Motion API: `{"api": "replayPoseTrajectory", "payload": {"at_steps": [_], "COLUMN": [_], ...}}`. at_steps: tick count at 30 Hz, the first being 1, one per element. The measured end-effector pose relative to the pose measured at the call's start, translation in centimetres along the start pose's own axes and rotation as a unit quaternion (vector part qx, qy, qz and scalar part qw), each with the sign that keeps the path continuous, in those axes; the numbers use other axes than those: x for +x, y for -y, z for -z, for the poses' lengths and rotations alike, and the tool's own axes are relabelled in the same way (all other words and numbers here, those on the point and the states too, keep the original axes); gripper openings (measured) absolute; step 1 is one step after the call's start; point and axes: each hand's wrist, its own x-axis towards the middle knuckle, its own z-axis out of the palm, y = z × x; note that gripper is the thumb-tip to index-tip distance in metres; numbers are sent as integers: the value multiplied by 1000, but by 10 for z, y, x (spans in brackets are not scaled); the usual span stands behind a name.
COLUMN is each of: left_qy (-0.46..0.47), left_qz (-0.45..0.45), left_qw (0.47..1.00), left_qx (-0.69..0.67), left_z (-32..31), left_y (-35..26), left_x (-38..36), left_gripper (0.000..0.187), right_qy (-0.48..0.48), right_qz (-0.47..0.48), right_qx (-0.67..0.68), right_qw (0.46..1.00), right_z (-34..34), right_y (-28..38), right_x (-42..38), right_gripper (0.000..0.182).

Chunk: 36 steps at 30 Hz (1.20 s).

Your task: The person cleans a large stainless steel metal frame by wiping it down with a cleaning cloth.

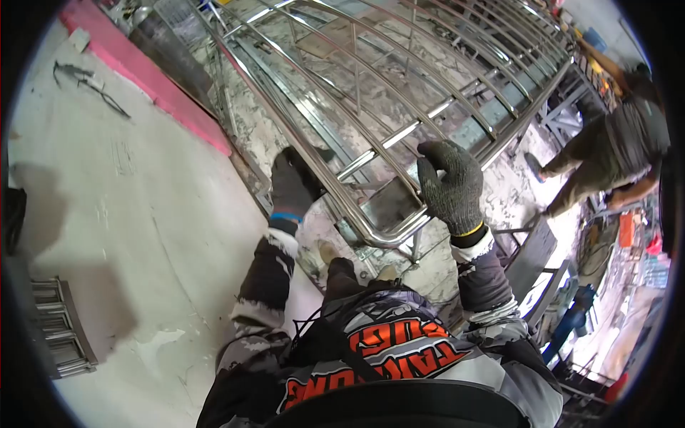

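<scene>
A large frame of shiny metal tubes (374, 150), with rounded corners and several bowed bars, stretches away in front of me. My left hand (294, 187), in a dark glove with a blue cuff edge, grips its left side tube; the fingertips are partly hidden. On the right side, my right hand (452, 187), in a dark knit glove with a yellow cuff edge, is curled round the tubing near the close corner. Its thumb and index finger are a little apart, and the palm side is hidden. The frame's near rounded end lies between both hands.
A pale wall (143, 235) with a pink band (153, 78) runs along my left. Another person (606, 143) stands at the far right beside the frame. A dark metal piece (531, 260) and cluttered shelving (635, 264) are at right. Metal pieces lie on the stained floor.
</scene>
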Motion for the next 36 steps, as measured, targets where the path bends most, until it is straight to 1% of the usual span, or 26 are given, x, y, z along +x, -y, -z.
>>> {"api": "replayPoseTrajectory", "payload": {"at_steps": [5,6,7,8,10,11,12,13,14,15,17,18,19,21,22,24,25,26,27,29,31,32,33,34,35,36], "left_qy": [-25,-82,-137,-55,-188,-261,-235,-158,-115,-53,-24,-31,18,54,96,152,232,312,430,551,513,465,399,318,268,203], "left_qz": [-6,-95,-181,-172,-123,-143,-143,-115,-251,-236,-444,-542,-559,-633,-601,-577,-544,-504,-427,-405,-411,-389,-361,-252,-196,-234], "left_qw": [999,966,856,761,938,952,955,980,960,969,881,805,784,712,729,742,769,786,778,727,749,782,837,914,943,951], "left_qx": [-34,225,465,623,264,69,-112,-36,-44,-54,164,239,271,299,314,306,243,176,166,59,78,143,105,21,30,16], "left_z": [27,35,42,57,99,120,110,85,57,32,-10,-31,-48,-77,-87,-84,-79,-72,-52,-12,37,65,88,104,125,132], "left_y": [26,24,19,-20,-40,-49,-82,-151,-184,-213,-235,-246,-245,-236,-234,-225,-217,-210,-217,-201,-169,-162,-150,-121,-111,-96], "left_x": [88,94,105,97,95,94,91,58,52,43,46,47,51,62,60,65,74,81,83,123,175,206,233,260,290,317], "left_gripper": [46,45,45,37,29,25,22,20,26,31,44,51,56,66,66,67,69,70,73,75,76,71,67,59,47,41], "right_qy": [-18,-61,-103,-126,-157,-160,-128,-104,-47,12,135,157,173,153,163,116,91,36,6,-81,-22,-26,8,46,136,226], "right_qz": [12,-51,-107,-152,-127,-128,-119,-140,-135,-128,-112,-172,-231,-211,-109,-79,-73,-163,-219,-318,-329,-351,-382,-410,-380,-326], "right_qx": [10,163,314,372,367,358,376,387,384,381,447,497,542,546,300,98,-4,250,308,424,203,198,132,67,-81,-253], "right_qw": [1000,983,938,907,908,911,910,905,912,915,877,836,789,796,934,985,993,954,926,844,922,915,915,908,911,882], "right_z": [11,16,23,38,61,69,78,78,77,72,49,37,24,3,-1,-16,-23,-31,-31,-31,-12,-18,-21,-25,-40,-56], "right_y": [-4,-10,-16,-27,-33,-32,-25,-13,2,16,37,50,58,42,24,21,20,7,19,43,38,54,62,70,59,49], "right_x": [-2,-6,-7,-11,-14,-14,-7,4,15,26,46,54,61,62,60,61,62,55,59,64,41,46,49,53,48,43], "right_gripper": [18,20,23,28,34,36,39,40,45,52,55,56,57,56,52,45,41,40,40,40,36,30,31,33,43,54]}}
